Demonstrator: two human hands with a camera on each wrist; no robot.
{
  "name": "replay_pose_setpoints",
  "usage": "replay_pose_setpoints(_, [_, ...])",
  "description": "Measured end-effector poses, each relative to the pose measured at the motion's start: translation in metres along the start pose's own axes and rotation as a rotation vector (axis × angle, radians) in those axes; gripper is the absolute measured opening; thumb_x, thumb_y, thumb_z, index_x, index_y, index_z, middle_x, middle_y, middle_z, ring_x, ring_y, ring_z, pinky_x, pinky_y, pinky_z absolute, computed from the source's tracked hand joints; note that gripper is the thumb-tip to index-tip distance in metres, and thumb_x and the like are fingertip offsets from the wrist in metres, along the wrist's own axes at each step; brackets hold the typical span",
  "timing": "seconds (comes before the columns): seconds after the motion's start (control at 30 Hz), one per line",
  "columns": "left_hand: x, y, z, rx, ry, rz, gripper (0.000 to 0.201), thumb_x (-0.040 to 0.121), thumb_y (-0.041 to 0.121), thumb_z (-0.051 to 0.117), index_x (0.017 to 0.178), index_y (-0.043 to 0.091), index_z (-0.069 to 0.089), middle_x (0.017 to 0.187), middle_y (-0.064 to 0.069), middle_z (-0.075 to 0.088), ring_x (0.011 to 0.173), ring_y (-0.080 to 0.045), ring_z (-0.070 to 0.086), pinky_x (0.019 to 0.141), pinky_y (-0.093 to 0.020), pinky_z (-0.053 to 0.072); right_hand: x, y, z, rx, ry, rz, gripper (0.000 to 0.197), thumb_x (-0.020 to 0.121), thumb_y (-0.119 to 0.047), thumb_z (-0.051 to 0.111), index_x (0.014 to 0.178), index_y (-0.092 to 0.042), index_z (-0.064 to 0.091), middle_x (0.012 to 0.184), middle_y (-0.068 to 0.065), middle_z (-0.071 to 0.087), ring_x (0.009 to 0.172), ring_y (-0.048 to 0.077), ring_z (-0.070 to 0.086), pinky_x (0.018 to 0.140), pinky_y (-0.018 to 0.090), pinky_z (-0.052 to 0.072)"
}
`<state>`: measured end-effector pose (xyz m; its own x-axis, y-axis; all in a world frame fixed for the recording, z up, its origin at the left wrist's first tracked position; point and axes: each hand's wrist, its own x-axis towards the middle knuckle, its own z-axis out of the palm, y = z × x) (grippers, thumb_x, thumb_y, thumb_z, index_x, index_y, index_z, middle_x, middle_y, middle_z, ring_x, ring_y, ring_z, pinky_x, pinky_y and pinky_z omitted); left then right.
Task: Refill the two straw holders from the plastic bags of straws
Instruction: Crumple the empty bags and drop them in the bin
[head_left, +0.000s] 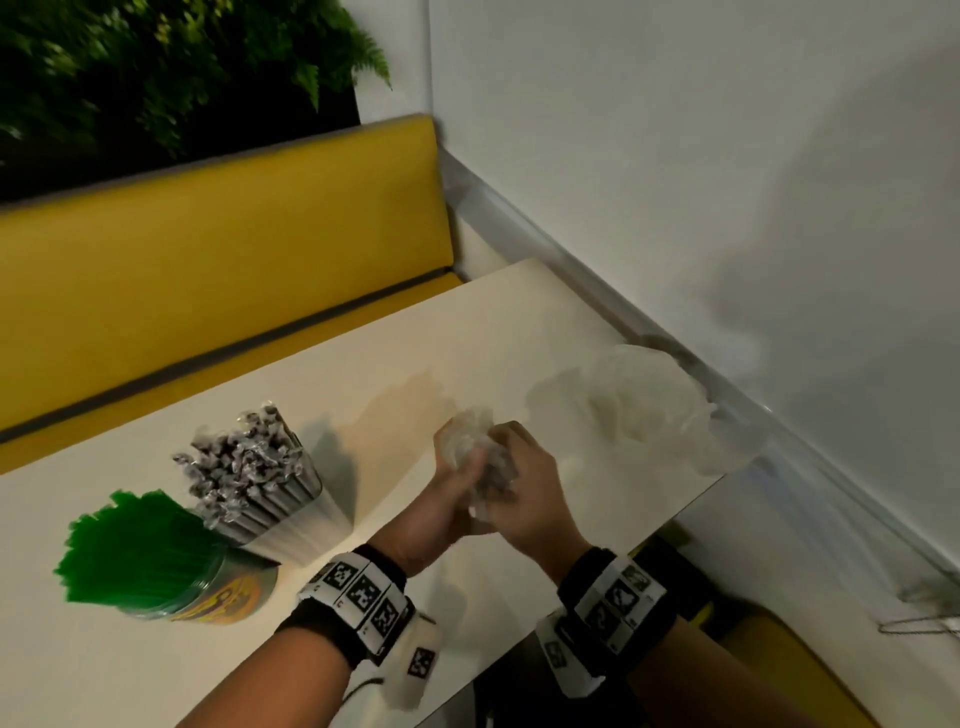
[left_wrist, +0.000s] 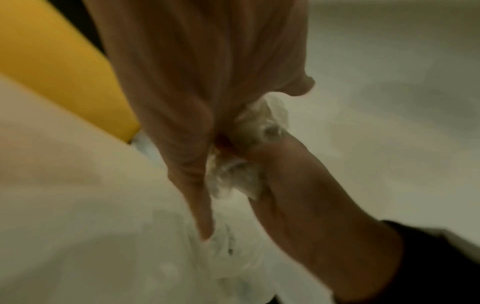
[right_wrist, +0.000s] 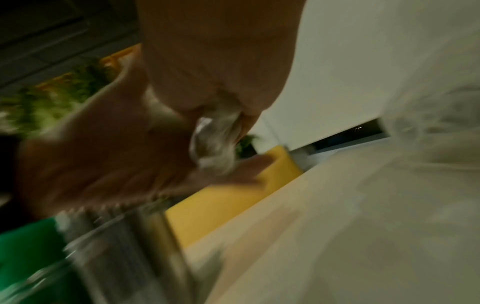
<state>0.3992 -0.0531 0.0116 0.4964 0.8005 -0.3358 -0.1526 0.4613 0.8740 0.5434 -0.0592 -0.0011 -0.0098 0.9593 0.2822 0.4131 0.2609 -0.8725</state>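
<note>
A crumpled clear bag is bunched between both hands just above the counter, the left hand and right hand each clenched around it. Left of them stand two holders side by side: the clear one packed with wrapped grey straws, the printed one full of green straws. Another empty bag lies at the counter's far edge by the wall. A yellow bench runs behind.
</note>
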Motion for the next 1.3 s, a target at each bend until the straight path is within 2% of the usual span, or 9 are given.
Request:
replay_pose_setpoints(0.17, [0.018,0.02,0.011,-0.127,0.196,0.128,0.037,0.096,0.035,0.065,0.118,0.005,0.06,0.111,-0.02,0.068,0.103,-0.033,0.07,0.079,-0.037,0.06,0.006,-0.011,0.0,-0.141,-0.259,0.025,0.058,0.084,-0.014,0.058,0.139,-0.026,0.048,0.133,-0.009,0.049,0.126,0.011,0.043,0.107,0.039,0.042])
replay_pose_setpoints(0.3, [0.027,0.031,0.007,0.166,0.219,0.189,0.027,0.087,0.013,0.075,0.109,0.01,0.061,0.087,-0.013,0.071,0.071,-0.034,0.071,0.057,-0.039,0.058,0.015,0.016,-0.053,-0.177,-0.443,0.081,0.031,0.089,-0.049,0.065,0.116,-0.036,0.07,0.16,-0.017,0.03,0.144,0.017,0.02,0.116,0.04,0.019])
replay_pose_setpoints(0.4, [0.029,0.024,0.02,0.209,0.154,0.183,0.018,0.092,0.009,0.072,0.105,0.01,0.06,0.074,-0.017,0.064,0.054,-0.03,0.059,0.044,-0.028,0.045,0.034,0.041,-0.09,-0.018,-0.02,-0.026,0.013,0.08,-0.02,0.083,0.093,-0.019,0.08,0.127,-0.008,0.068,0.122,0.018,0.058,0.104,0.048,0.046])
replay_pose_setpoints(0.47, [0.03,0.016,0.022,0.221,0.128,0.163,0.014,0.096,0.012,0.068,0.104,0.009,0.057,0.067,-0.017,0.06,0.049,-0.023,0.051,0.043,-0.023,0.034,0.057,0.069,-0.112,-0.335,0.28,0.007,0.031,0.077,-0.033,0.081,0.105,-0.023,0.076,0.126,-0.003,0.066,0.121,0.023,0.059,0.104,0.056,0.044])
replay_pose_setpoints(0.6, [0.03,0.009,0.026,0.204,0.069,0.092,0.021,0.099,0.007,0.063,0.105,-0.005,0.047,0.059,-0.001,0.061,0.043,-0.018,0.044,0.039,-0.019,0.032,0.092,0.125,-0.159,-0.917,0.139,0.574,0.109,0.061,-0.055,0.089,0.152,-0.033,0.034,0.16,0.02,0.026,0.143,0.044,0.029,0.116,0.056,0.026])
replay_pose_setpoints(0.7, [0.03,0.009,0.027,0.188,0.098,0.094,0.029,0.098,0.016,0.066,0.11,-0.002,0.047,0.06,-0.002,0.06,0.048,-0.021,0.048,0.041,-0.019,0.033,0.089,0.16,-0.174,-0.783,-0.053,0.711,0.088,0.081,-0.033,0.083,0.153,-0.025,0.032,0.148,0.016,0.05,0.133,0.038,0.05,0.108,0.048,0.044])
replay_pose_setpoints(0.87, [0.034,0.023,0.023,0.22,0.235,0.161,0.032,0.092,0.029,0.072,0.116,0.016,0.055,0.078,-0.031,0.063,0.052,-0.021,0.056,0.042,-0.025,0.036,0.078,0.155,-0.166,-0.675,-0.051,0.494,0.054,0.084,0.01,0.048,0.127,-0.02,0.062,0.117,0.01,0.072,0.107,0.032,0.067,0.088,0.037,0.055])
replay_pose_setpoints(1.07, [0.042,0.03,0.008,0.235,0.315,0.096,0.062,0.077,0.061,0.071,0.128,0.034,0.048,0.125,0.002,0.063,0.101,-0.017,0.072,0.07,-0.044,0.064,0.055,0.059,-0.114,-0.311,-0.095,-0.144,0.045,0.08,0.021,0.048,0.11,-0.002,0.072,0.11,0.005,0.072,0.102,0.016,0.069,0.095,0.023,0.054])
replay_pose_setpoints(1.3, [0.041,0.03,0.019,-0.163,-0.004,0.146,0.079,0.067,0.049,0.089,0.127,0.005,0.061,0.117,-0.024,0.067,0.109,-0.037,0.067,0.083,-0.045,0.06,0.028,-0.025,-0.046,0.258,-0.103,0.029,0.022,0.095,0.011,0.055,0.095,-0.01,0.058,0.087,-0.011,0.062,0.083,0.005,0.058,0.076,0.024,0.049])
